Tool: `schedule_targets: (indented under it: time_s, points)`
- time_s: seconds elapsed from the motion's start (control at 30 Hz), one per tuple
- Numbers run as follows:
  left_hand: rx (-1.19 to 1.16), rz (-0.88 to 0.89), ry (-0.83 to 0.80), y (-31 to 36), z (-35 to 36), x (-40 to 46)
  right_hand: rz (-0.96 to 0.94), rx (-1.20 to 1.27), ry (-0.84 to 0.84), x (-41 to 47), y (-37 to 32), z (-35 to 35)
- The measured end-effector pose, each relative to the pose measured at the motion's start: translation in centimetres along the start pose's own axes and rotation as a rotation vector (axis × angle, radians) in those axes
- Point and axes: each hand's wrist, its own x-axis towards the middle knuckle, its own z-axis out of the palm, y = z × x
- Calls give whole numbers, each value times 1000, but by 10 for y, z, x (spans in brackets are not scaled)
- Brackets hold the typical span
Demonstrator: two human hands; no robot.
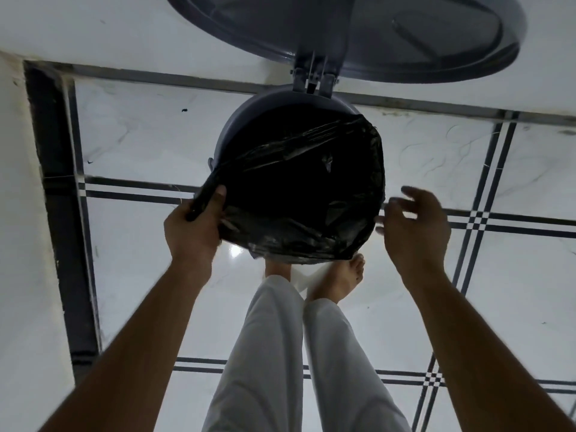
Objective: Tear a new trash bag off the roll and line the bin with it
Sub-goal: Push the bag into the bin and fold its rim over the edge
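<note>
A round grey bin [249,110] stands on the tiled floor with its lid [374,29] hinged up at the back. A black trash bag [311,182] sits inside it, and its edge is folded over the rim along the front and right. At the bin's left side my left hand [193,226] grips a bunched strip of the bag's edge, stretched across toward the far right rim. My right hand [414,222] hovers just off the bin's right side with fingers spread, holding nothing. The back left rim is bare grey plastic. No roll of bags is in view.
My two legs in white trousers and bare feet [343,275] stand right at the bin's front. A white wall [18,213] with a dark border strip runs along the left. White floor tiles [514,291] with dark lines lie all around.
</note>
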Motion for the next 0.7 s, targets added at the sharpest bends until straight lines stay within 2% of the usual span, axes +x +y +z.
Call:
schedule_targets:
  time_s: [0.1, 0.23, 0.33, 0.4, 0.47, 0.6, 0.7]
  points:
    - [-106, 29, 0, 26, 3, 19, -248, -2, 19, 5, -48, 11]
    - [68, 144, -91, 69, 3, 44, -398, -151, -18, 41, -77, 35]
    - [148, 27, -342, 103, -2, 58, -398, -230, -44, 62, -84, 44]
    - [77, -61, -533, 120, -5, 65, -394, -206, -41, 73, -86, 44]
    - [-50, -125, -654, 131, -7, 73, -366, -190, -47, 81, -88, 42]
    - [-311, -165, -765, 148, -7, 81, -244, 40, -47, 98, -90, 37]
    - [-230, -103, -718, 157, 4, 76, -176, 181, -18, 108, -92, 38]
